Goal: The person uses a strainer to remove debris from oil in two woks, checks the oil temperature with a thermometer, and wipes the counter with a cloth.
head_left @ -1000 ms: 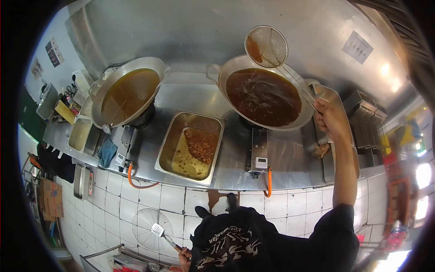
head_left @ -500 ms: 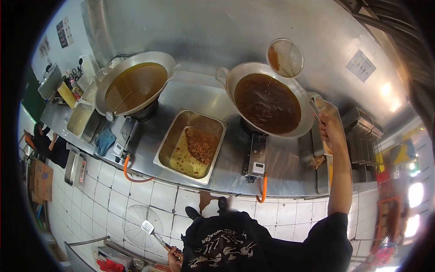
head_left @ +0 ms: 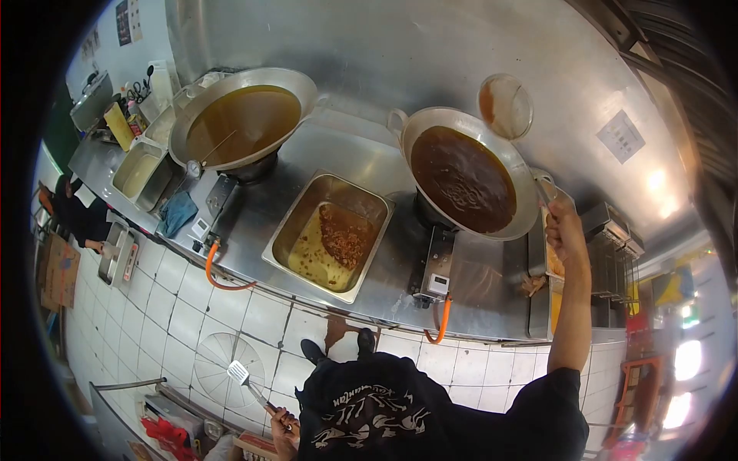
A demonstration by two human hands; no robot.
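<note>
Here's the right hand (head_left: 565,228), fingers clamped round the handle of a strainer (head_left: 510,107), its mesh end up by the far rim of the wok (head_left: 526,198) of dark liquid (head_left: 461,177)! Below and left of the wok, the left hand (head_left: 286,426) grips a spatula (head_left: 239,373), while the metal tray (head_left: 354,201) sits just left of the wok.

The right hand (head_left: 566,230) grips a strainer (head_left: 507,106), its round end showing against the metal wall (head_left: 369,54) beyond a wok (head_left: 527,207) of dark oil (head_left: 463,178), as I watch remotely; the left hand (head_left: 284,427) holds a slotted spatula (head_left: 239,373). A pan (head_left: 326,190) of brown crumbs (head_left: 347,237) sits between this and a second wok (head_left: 308,94).
</note>
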